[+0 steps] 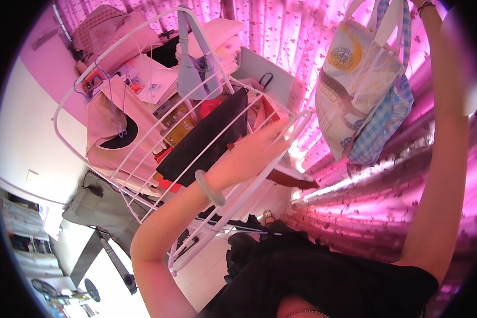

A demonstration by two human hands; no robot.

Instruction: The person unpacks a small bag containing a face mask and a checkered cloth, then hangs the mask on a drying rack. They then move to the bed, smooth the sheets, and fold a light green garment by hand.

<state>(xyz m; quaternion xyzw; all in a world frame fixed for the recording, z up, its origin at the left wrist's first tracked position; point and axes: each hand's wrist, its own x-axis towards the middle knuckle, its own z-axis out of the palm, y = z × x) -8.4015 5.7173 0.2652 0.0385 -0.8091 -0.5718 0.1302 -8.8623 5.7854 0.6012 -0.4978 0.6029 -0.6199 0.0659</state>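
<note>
Left hand [254, 151] lies over the end rails of the white drying rack [110, 52], elbow bent, pale bangle [210, 188] at wrist. Fingers long, slightly bent; can't tell if they close round a bar. Probably steadying the tilted rack. Right arm [444, 138] stretched straight up; hand past top edge, opening and hold can't be told. Printed tote bag [350, 79] and blue gingham bag [400, 108] hang straps-up beside it, likely for carrying by straps. Beyond the bars: black folded item [206, 140], pink top [102, 114]. Pink curtains [281, 32] behind.
</note>
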